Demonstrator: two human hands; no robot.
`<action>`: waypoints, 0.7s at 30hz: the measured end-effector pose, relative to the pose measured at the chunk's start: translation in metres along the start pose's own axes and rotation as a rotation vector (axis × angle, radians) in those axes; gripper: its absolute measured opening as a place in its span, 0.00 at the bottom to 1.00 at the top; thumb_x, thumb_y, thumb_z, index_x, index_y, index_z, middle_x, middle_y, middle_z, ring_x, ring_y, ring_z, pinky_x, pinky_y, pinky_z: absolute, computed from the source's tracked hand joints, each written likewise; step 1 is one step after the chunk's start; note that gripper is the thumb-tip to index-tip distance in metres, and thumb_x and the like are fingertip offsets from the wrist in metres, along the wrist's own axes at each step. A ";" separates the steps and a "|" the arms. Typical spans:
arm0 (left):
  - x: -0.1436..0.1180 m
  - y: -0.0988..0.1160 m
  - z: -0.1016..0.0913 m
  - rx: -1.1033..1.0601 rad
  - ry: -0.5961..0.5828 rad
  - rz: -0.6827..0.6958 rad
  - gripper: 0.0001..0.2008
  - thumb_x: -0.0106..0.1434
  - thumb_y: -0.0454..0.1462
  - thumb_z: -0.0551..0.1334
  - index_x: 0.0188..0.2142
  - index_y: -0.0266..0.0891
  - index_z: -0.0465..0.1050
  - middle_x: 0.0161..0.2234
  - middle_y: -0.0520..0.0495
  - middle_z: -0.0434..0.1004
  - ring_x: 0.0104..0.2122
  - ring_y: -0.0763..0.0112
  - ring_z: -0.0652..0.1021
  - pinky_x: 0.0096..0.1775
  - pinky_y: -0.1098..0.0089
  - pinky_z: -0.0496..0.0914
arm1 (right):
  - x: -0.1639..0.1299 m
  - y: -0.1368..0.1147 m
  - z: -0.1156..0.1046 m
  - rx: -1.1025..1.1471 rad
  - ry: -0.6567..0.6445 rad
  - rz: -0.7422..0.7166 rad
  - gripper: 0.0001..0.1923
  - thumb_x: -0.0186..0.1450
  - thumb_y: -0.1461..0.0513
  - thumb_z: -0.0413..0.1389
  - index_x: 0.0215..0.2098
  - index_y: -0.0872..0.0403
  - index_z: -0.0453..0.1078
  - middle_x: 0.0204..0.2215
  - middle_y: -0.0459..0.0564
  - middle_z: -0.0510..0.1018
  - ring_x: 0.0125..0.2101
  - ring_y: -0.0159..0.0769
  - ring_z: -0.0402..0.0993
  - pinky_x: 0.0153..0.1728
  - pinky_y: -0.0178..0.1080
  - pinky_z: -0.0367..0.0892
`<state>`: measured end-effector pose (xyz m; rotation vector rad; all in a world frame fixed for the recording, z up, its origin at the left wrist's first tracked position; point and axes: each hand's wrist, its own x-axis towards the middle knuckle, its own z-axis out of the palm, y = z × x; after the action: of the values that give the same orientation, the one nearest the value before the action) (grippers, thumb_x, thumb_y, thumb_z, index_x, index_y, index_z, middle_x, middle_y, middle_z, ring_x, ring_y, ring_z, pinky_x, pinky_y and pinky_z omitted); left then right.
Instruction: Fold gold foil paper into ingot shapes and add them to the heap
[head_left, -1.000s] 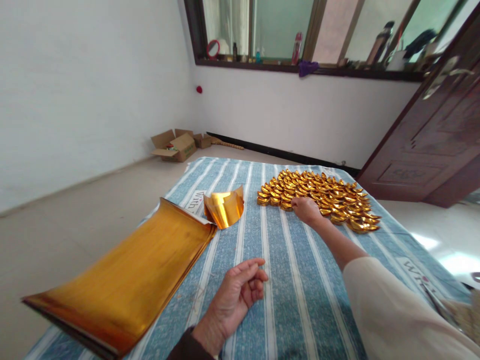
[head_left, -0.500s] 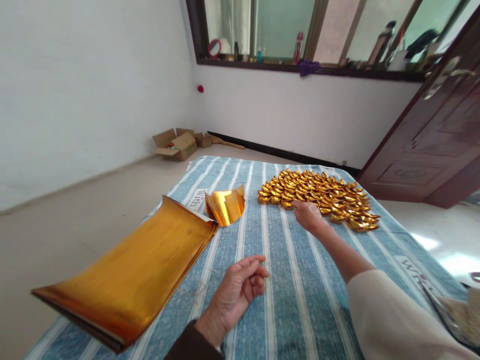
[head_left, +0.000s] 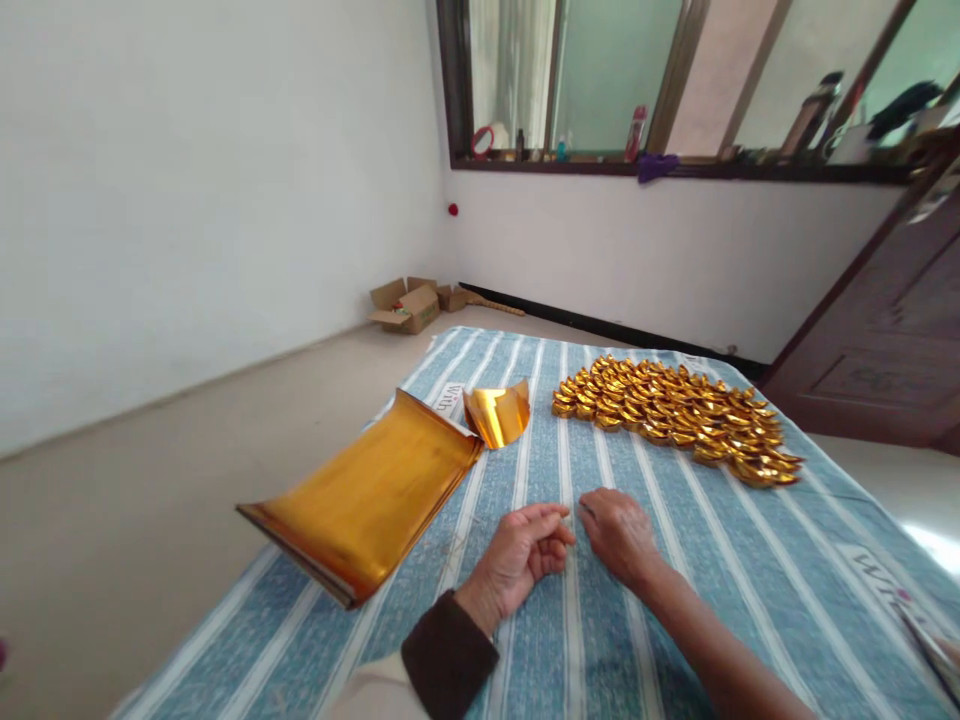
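Striped blue bedcover (head_left: 675, 560) carries all items. Left hand (head_left: 517, 555) and right hand (head_left: 619, 530) rest on it, fingers loosely curled, gripping nothing. Nearest stock, the gold foil sheets (head_left: 367, 495), looks thin, light, slippery, crease-prone; lift one by a corner.

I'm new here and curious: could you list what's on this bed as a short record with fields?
surface: striped blue cloth
left hand: resting on cloth, fingers curled, holding nothing
right hand: resting on cloth beside the left, holding nothing
gold sheets: stack at left edge
folded sheet: beyond the stack
gold ingots: many, laid in rows far right
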<state>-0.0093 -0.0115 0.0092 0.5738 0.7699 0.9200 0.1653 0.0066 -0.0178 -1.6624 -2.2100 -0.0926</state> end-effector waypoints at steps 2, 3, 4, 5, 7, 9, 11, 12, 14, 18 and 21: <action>-0.001 -0.004 0.001 0.099 -0.006 0.063 0.12 0.56 0.35 0.67 0.39 0.30 0.75 0.27 0.43 0.78 0.20 0.76 0.74 0.25 0.76 0.69 | -0.010 -0.004 0.008 -0.005 0.055 -0.042 0.13 0.67 0.66 0.50 0.25 0.53 0.70 0.27 0.49 0.75 0.32 0.39 0.68 0.34 0.38 0.54; -0.002 -0.006 0.002 0.183 0.009 0.108 0.11 0.57 0.36 0.66 0.38 0.30 0.75 0.26 0.44 0.78 0.20 0.76 0.73 0.25 0.76 0.69 | -0.014 -0.005 0.011 -0.006 0.082 -0.061 0.13 0.67 0.67 0.50 0.25 0.53 0.70 0.27 0.49 0.74 0.32 0.39 0.67 0.34 0.38 0.54; -0.002 -0.008 0.003 0.297 0.043 0.161 0.10 0.58 0.36 0.64 0.38 0.31 0.75 0.27 0.44 0.78 0.19 0.76 0.73 0.25 0.75 0.68 | -0.017 -0.006 0.015 -0.006 0.111 -0.074 0.13 0.66 0.68 0.50 0.25 0.53 0.70 0.27 0.50 0.73 0.33 0.40 0.66 0.34 0.39 0.54; -0.001 -0.009 0.004 0.437 0.096 0.224 0.10 0.59 0.35 0.62 0.39 0.31 0.75 0.27 0.44 0.78 0.19 0.74 0.73 0.25 0.74 0.69 | -0.019 -0.007 0.017 -0.006 0.138 -0.085 0.13 0.66 0.68 0.50 0.25 0.53 0.69 0.27 0.50 0.73 0.33 0.40 0.65 0.34 0.39 0.54; 0.003 -0.008 0.006 0.672 0.209 0.337 0.10 0.59 0.34 0.59 0.39 0.32 0.76 0.26 0.44 0.78 0.21 0.70 0.75 0.27 0.70 0.70 | -0.021 -0.007 0.021 -0.002 0.182 -0.102 0.13 0.66 0.69 0.50 0.25 0.52 0.68 0.26 0.50 0.71 0.32 0.40 0.64 0.34 0.39 0.54; 0.010 -0.001 0.008 0.790 0.285 0.425 0.10 0.59 0.33 0.59 0.38 0.34 0.76 0.29 0.43 0.79 0.28 0.64 0.77 0.34 0.66 0.72 | -0.020 -0.008 0.023 0.002 0.216 -0.119 0.13 0.66 0.70 0.50 0.25 0.52 0.67 0.26 0.49 0.70 0.32 0.40 0.64 0.34 0.39 0.54; 0.021 0.012 0.011 0.896 0.342 0.519 0.10 0.57 0.30 0.60 0.39 0.37 0.77 0.39 0.40 0.79 0.41 0.59 0.77 0.49 0.61 0.69 | -0.019 -0.008 0.023 0.005 0.240 -0.127 0.13 0.65 0.70 0.50 0.25 0.51 0.67 0.26 0.48 0.70 0.32 0.40 0.64 0.34 0.39 0.54; 0.027 0.019 0.013 0.952 0.361 0.560 0.13 0.55 0.28 0.61 0.40 0.38 0.77 0.45 0.39 0.77 0.48 0.56 0.75 0.55 0.59 0.64 | -0.019 -0.008 0.023 0.008 0.250 -0.128 0.13 0.65 0.70 0.51 0.25 0.51 0.67 0.26 0.48 0.70 0.32 0.40 0.64 0.34 0.40 0.54; 0.042 0.033 0.017 1.055 0.385 0.611 0.17 0.51 0.25 0.62 0.40 0.38 0.77 0.58 0.37 0.68 0.62 0.51 0.62 0.62 0.58 0.53 | -0.019 -0.008 0.024 0.011 0.264 -0.125 0.13 0.65 0.71 0.51 0.25 0.51 0.67 0.26 0.48 0.70 0.32 0.40 0.64 0.34 0.40 0.54; 0.076 0.052 0.024 1.185 0.492 0.600 0.19 0.50 0.21 0.60 0.41 0.33 0.76 0.66 0.30 0.53 0.68 0.42 0.42 0.63 0.46 0.37 | -0.018 -0.008 0.028 0.014 0.290 -0.125 0.14 0.66 0.70 0.51 0.25 0.51 0.66 0.26 0.48 0.70 0.31 0.39 0.64 0.33 0.40 0.54; 0.095 0.058 0.024 1.207 0.556 0.580 0.17 0.53 0.22 0.59 0.41 0.32 0.74 0.63 0.27 0.58 0.67 0.42 0.46 0.62 0.44 0.37 | -0.017 -0.007 0.031 0.034 0.302 -0.124 0.14 0.66 0.69 0.51 0.25 0.51 0.66 0.26 0.48 0.70 0.31 0.40 0.65 0.33 0.40 0.55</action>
<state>0.0178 0.0965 0.0337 1.6977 1.7324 1.0923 0.1550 -0.0029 -0.0511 -1.3888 -2.0688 -0.3155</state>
